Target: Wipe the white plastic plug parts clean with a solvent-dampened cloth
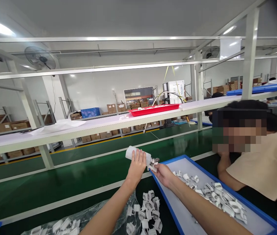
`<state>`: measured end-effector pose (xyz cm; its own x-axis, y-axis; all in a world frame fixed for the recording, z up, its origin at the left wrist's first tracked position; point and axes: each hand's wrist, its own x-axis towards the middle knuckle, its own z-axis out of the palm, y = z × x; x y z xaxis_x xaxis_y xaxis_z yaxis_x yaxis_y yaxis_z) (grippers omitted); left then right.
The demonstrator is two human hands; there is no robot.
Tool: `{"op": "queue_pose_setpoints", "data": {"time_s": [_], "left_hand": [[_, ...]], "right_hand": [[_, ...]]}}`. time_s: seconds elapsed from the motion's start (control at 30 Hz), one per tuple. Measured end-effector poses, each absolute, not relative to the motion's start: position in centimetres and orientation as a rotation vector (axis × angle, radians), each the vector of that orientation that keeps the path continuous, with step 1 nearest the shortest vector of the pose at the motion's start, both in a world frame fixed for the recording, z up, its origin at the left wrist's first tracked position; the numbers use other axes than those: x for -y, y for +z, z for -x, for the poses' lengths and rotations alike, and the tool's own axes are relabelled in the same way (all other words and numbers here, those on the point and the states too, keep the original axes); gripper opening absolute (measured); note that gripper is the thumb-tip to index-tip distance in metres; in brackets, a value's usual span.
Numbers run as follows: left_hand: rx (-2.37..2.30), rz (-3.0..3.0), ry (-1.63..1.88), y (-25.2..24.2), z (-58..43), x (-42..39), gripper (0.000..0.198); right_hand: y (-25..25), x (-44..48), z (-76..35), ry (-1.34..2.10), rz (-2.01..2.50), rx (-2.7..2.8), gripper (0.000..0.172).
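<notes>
White plastic bottle (135,153) — tilted, just off the near corner of the blue-rimmed tray (170,162), closed in the left hand (136,164). Right hand (162,174) pinches a white clip (153,168) against its metal fitting (154,160) (seating unclear). Loose clips (214,194) fill the tray — more in a clear plastic bag (131,209).

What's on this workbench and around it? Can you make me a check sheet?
Surface: dark bench with a blue tray.
Job's things: white bottle; white clips in the tray; more clips in a heap.
Clutter: plastic bag beside the heap.
Hands: left hand holds the bottle; right hand touches a clip at the bottle's metal end.
Cables: curved hose far off, hard to tell.
Surroundings: co-worker at right; red tray on a shelf; cartons; fan; green floor.
</notes>
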<state>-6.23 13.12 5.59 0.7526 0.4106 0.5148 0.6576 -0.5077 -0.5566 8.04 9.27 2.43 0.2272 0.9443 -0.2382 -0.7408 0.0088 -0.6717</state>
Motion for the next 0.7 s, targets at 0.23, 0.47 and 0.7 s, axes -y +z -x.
{"op": "queue_pose_setpoints", "data": {"time_s": [0.23,0.47,0.7], "left_hand": [[0.792,2.184,-0.387,5.38,6.29,-13.25,0.060],[0.823,2.248,-0.416,5.05,6.36,-13.48,0.064],[0.976,2.386,-0.421,4.73,6.16,-12.94,0.070]], "right_hand": [[2.06,-9.28,-8.18,1.356,0.818,0.305,0.029],[1.70,-9.54,-8.18,1.347,0.851,0.289,0.029],[1.45,-9.43,-8.15,1.337,0.868,0.287,0.030]]}}
